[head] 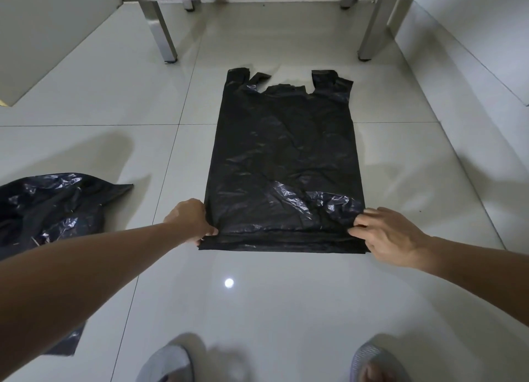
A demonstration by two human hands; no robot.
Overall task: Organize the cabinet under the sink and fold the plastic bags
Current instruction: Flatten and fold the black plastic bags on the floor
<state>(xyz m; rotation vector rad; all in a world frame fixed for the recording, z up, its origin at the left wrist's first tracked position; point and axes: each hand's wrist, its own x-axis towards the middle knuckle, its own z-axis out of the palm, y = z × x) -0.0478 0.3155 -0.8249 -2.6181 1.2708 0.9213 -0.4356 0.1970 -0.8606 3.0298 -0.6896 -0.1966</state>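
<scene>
**Folding bag number one, bottom edge just started**

Looking down from the head cam: a black plastic bag (286, 152) is spread flat on the white tile floor (415, 181), handles pointing away toward a metal-legged table (169, 35). The near bottom edge has a narrow fold turned up already. The left hand (190, 220) pinches the bag's left bottom corner, fingers curled round the folded strip, and the right hand (386, 235) pinches the right bottom corner the same way, so both are grasping plastic, neither loose.

Progress-wise I'd call this very early. One thin fold on one bag, the whole rest of its length still flat. Off to the left there's a crumpled heap of black bags (54, 207) not yet folded. The cabinet under the sink isn't in shot at all, so can't say anything about that half. Slippered feet (169, 361) at the bottom edge.
</scene>
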